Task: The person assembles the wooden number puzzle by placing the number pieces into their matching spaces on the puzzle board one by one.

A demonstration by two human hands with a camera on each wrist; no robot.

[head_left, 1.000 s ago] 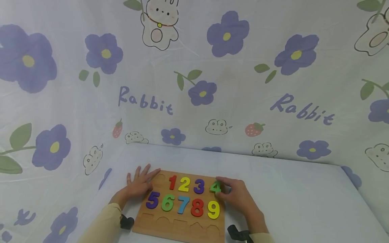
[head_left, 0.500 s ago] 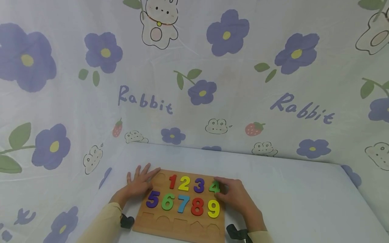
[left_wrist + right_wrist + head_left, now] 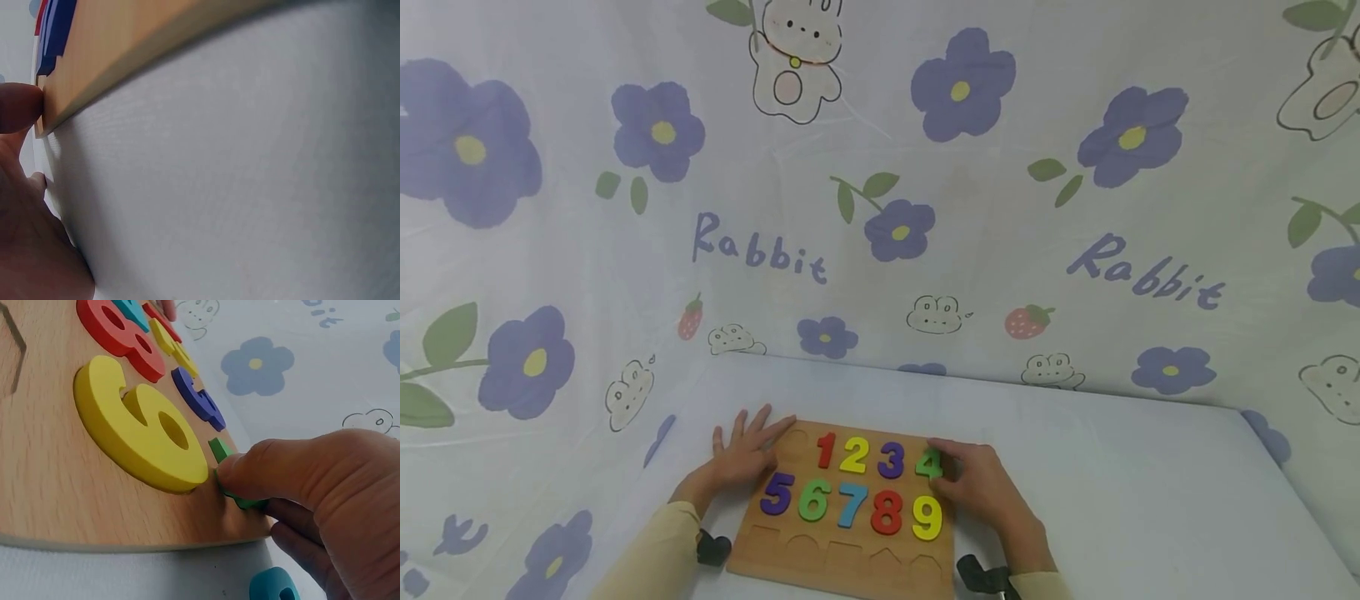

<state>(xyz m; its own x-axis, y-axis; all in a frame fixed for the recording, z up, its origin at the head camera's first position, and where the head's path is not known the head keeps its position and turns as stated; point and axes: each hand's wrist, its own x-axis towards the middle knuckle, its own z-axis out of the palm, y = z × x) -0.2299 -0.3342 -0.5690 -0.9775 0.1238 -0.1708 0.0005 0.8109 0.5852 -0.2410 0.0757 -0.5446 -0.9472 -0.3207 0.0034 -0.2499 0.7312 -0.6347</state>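
Note:
A wooden number puzzle board [image 3: 820,562] lies flat on the white table. My right hand [image 3: 988,483] pinches the green number 4 [image 3: 928,463] between thumb and fingers at the board's upper right corner. Close by in the right wrist view are the yellow 9 [image 3: 140,434] and the purple 3 [image 3: 198,400]. Fingers spread, my left hand [image 3: 737,462] rests at the board's upper left edge, beside the purple 5 [image 3: 777,494]. Its thumb [image 3: 22,107] touches the board's side in the left wrist view.
Red, yellow, green and blue numerals sit in two rows on the board, with outlined recesses [image 3: 844,550] along its near row. A blue piece with a hole [image 3: 273,584] lies on the table off the board's right side. Behind stands a flower-patterned cloth [image 3: 985,208].
My right hand has shifted slightly left with the green 4. The blue bit that showed beside that hand in the head view is now hidden. My left hand has stayed put.

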